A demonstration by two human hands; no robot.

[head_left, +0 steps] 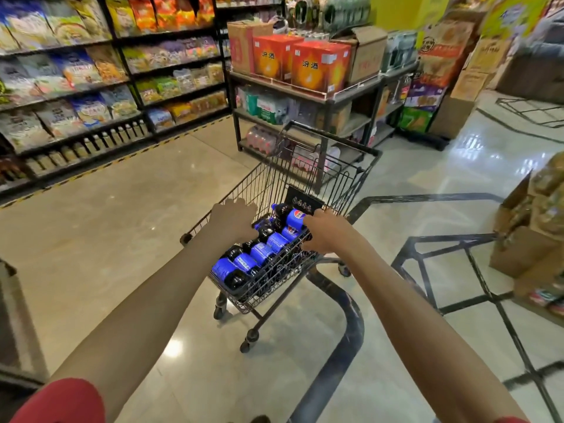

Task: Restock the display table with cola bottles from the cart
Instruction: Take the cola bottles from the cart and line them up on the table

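While both arms reach out, the left hand (pixel 233 219) curls over the cart (pixel 305 178) handle and the right hand (pixel 326 233) grips its rim at two o'clock. Cola bottles (pixel 259 254) lie inside, none unloaded; no display table identifiable; restocking looks unstarted.

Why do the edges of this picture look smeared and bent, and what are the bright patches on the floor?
In the head view, the wide-angle lens bows the snack shelves and stretches both arms; the right edge by the cardboard boxes is blurred, likely from motion. The cola bottles in the cart and both hands stay fairly sharp. The glossy floor mirrors overhead lights as glare.
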